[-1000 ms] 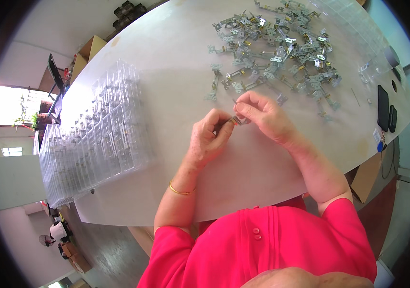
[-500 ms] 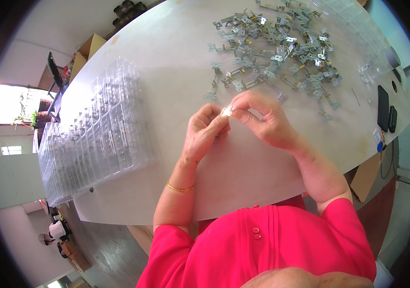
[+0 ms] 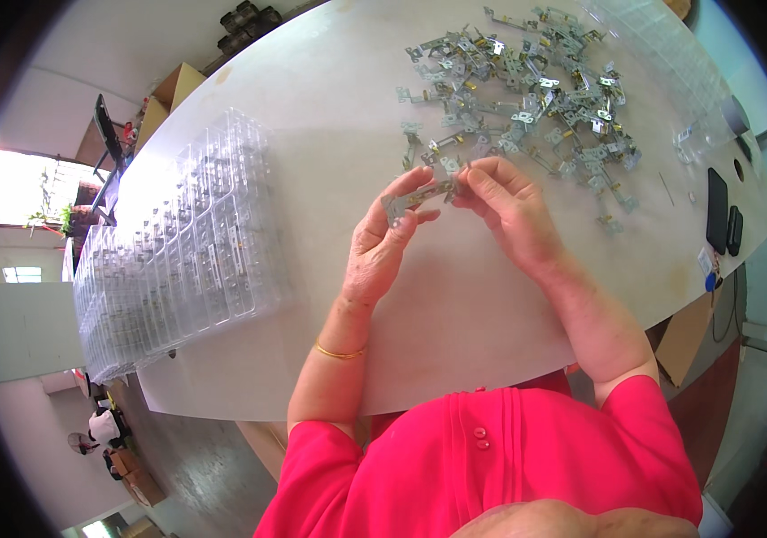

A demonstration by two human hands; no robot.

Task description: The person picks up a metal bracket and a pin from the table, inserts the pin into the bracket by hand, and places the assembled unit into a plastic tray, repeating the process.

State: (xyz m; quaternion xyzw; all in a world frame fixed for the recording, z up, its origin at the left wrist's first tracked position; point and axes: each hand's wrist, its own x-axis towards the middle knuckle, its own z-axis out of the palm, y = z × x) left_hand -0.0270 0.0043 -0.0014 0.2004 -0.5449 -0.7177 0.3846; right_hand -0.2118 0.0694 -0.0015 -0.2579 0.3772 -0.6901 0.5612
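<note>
Between my two hands is a long, silvery metal bracket (image 3: 418, 195) with flat, holed ends, held tilted above the table. My left hand (image 3: 378, 242) grips its left end between thumb and fingers. The fingertips of my right hand (image 3: 511, 211) pinch its right end. Just beyond my hands lies a loose pile of similar metal brackets (image 3: 527, 117), some with brass-coloured parts. One of them (image 3: 411, 143) sits apart at the pile's near left side.
A stack of clear plastic trays (image 3: 222, 260) filled with metal parts stands on the left of the pale table (image 3: 330, 117). At the right lie a black phone (image 3: 716, 211), a small black case (image 3: 735, 230) and a clear plastic container (image 3: 706, 130). More clear trays (image 3: 662, 45) rest at the far right.
The bracket has turned so that its length now shows between my hands. My left fingers have opened out along it, and my right hand has shifted slightly to the right.
</note>
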